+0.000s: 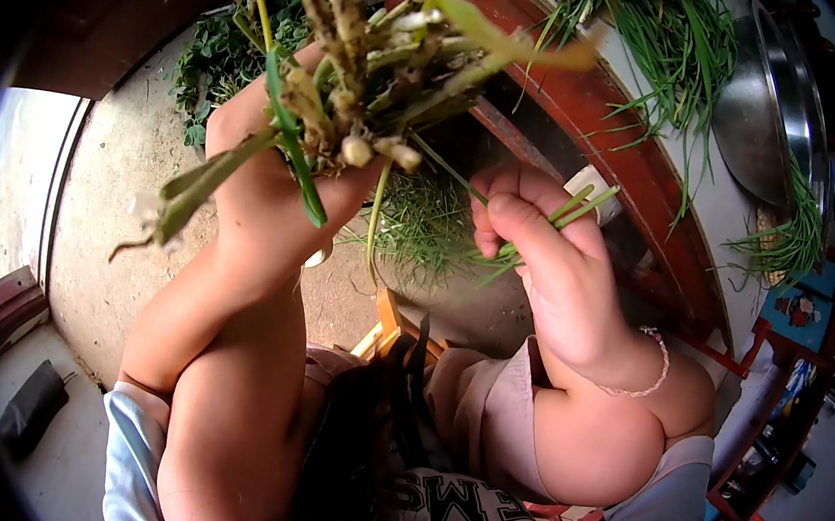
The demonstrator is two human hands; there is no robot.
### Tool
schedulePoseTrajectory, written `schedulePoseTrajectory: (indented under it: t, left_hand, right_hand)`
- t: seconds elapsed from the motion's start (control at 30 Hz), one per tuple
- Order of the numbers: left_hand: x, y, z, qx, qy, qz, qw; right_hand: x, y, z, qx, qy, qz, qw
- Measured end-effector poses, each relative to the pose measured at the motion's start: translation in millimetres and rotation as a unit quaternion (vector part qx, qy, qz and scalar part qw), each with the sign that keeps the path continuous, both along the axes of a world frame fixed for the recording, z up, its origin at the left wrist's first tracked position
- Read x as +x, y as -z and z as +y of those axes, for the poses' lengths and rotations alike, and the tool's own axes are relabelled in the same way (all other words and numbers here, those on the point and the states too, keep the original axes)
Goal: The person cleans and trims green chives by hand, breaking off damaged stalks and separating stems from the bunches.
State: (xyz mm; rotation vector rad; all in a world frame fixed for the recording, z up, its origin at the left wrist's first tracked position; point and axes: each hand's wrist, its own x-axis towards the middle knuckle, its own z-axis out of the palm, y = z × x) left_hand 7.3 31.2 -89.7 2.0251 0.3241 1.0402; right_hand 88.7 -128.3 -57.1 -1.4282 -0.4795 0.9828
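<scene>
My left hand (289, 183) is closed around a thick bunch of garlic chives (352, 104), raised near the camera. Pale, dirty stem bases and a small white bulb end face me, and several yellowed leaves stick out at the sides. To its right, my right hand (560, 244) is closed, pinching a few green chive stalks (573, 210) between thumb and fingers. A thin stalk runs between the two hands. Below them, on the floor, lies a loose heap of green blades (421, 221).
A red-edged table (593, 107) carries a pile of long chives (673, 59) and a metal basin (768, 113). More chives (793, 221) hang by the basin. Dark leafy greens (215, 65) lie on the floor beyond my left hand. A shelf (764, 424) stands at right.
</scene>
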Motion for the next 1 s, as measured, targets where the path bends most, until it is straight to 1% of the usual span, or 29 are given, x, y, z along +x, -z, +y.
schedulePoseTrajectory:
  t: [0.13,0.23,0.3,0.33,0.37,0.4,0.43,0.47,0.5,0.53,0.57,0.6,0.63,0.67,0.7,0.77,0.83,0.87,0.93,0.97,1.0]
  left_hand:
    - [-1.7,0.8,2.4,0.010,0.004,0.014,1.000]
    - [0.4,3.5,3.3,-0.017,0.009,-0.007,1.000]
    - [3.2,1.9,8.6,0.073,0.024,-0.062,0.995]
    - [1.0,-2.1,6.5,0.073,0.025,-0.062,0.995]
    - [-3.4,-7.8,2.1,-0.049,0.047,-0.024,0.997]
    - [-5.6,-10.8,-0.4,-0.171,0.068,0.014,0.983]
    - [-4.5,-9.7,2.9,-0.124,0.090,0.010,0.988]
    - [-5.5,-11.6,1.7,-0.125,0.090,0.010,0.988]
    - [-7.4,-14.9,-0.1,-0.142,0.098,0.039,0.984]
    - [-8.5,-16.7,-1.1,-0.159,0.106,0.068,0.979]
    - [-7.3,-15.6,-0.2,-0.158,0.105,0.068,0.979]
    - [-5.0,-13.7,1.5,-0.156,0.122,0.041,0.979]
    - [-3.6,-12.4,2.6,-0.153,0.138,0.013,0.979]
    - [-3.8,-12.2,3.0,-0.153,0.138,0.012,0.978]
    - [-3.9,-11.9,3.6,-0.166,0.139,0.016,0.976]
    - [-4.8,-12.4,3.8,-0.180,0.140,0.020,0.974]
    - [-7.1,-14.1,3.1,-0.186,0.156,0.073,0.967]
    - [-8.2,-12.6,2.9,-0.186,0.156,0.073,0.967]
    - [-10.0,-7.8,2.5,-0.150,0.141,0.113,0.972]
    - [-9.0,-11.9,5.4,-0.086,0.140,0.132,0.978]
    - [-7.2,-9.9,5.7,-0.086,0.139,0.132,0.978]
  right_hand:
    - [1.3,-1.5,0.5,-0.013,-0.016,0.011,1.000]
    - [0.2,-1.8,1.4,-0.011,-0.012,0.014,1.000]
    - [0.6,-2.4,1.5,-0.003,-0.006,0.013,1.000]
    - [2.6,-3.0,0.9,-0.011,-0.022,0.034,0.999]
    - [3.9,-3.6,1.0,-0.019,-0.038,0.055,0.998]
    - [4.3,-5.9,2.1,-0.020,-0.038,0.055,0.998]
    - [4.4,-9.6,3.9,-0.031,-0.041,0.087,0.995]
    - [4.2,-11.3,5.1,-0.042,-0.045,0.119,0.991]
    - [3.8,-10.8,6.2,-0.043,-0.045,0.119,0.991]
    - [3.6,-10.2,7.4,-0.042,-0.065,0.098,0.992]
    - [3.5,-9.8,8.1,-0.041,-0.084,0.076,0.993]
    - [3.8,-10.5,8.6,-0.041,-0.084,0.076,0.993]
    - [4.2,-11.9,9.2,-0.041,-0.092,0.050,0.994]
    - [4.3,-12.7,9.5,-0.041,-0.101,0.023,0.994]
    - [4.1,-11.3,9.2,-0.041,-0.101,0.023,0.994]
    - [2.6,-7.3,8.3,-0.009,-0.051,0.004,0.999]
    - [1.6,-10.3,9.0,-0.014,-0.037,0.015,0.999]
    - [1.3,-11.4,9.1,-0.019,-0.024,0.026,0.999]
    - [1.5,-8.7,7.4,-0.023,-0.023,0.015,0.999]
    - [1.4,-7.6,6.8,-0.026,-0.023,0.005,0.999]
    - [1.2,-7.3,6.9,-0.026,-0.023,0.005,0.999]
